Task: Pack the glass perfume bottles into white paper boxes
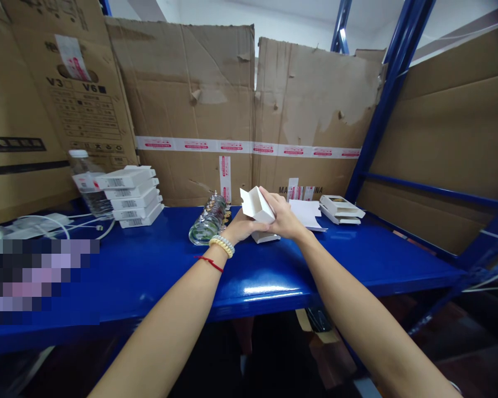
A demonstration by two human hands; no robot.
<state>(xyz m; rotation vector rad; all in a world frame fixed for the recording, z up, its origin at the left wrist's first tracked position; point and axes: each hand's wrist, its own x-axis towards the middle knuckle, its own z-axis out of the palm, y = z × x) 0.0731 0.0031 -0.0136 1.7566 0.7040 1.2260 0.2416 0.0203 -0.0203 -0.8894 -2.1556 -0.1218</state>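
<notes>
Between my two hands is a small white cardboard box [259,203], tilted, with its near-left end open and a flap sticking out. My left hand [241,226] grips it from below and the left, its thumb along the lower edge. Wrapped over the box's right side is my right hand [283,214]. Under the hands, another white box [265,237] lies on the blue shelf, partly covered. Left of my left hand stands a row of clear glass pieces [208,219] with gold-coloured metal parts; their exact kind is unclear.
On the left are a stack of white boxes [133,197], a plastic bottle [89,182] and white cables [53,222]. Flat white card [306,213] and more white boxes [341,207] lie right. Large cardboard sheets [182,99] back the blue shelf [166,276]; a blue post [377,116] rises right.
</notes>
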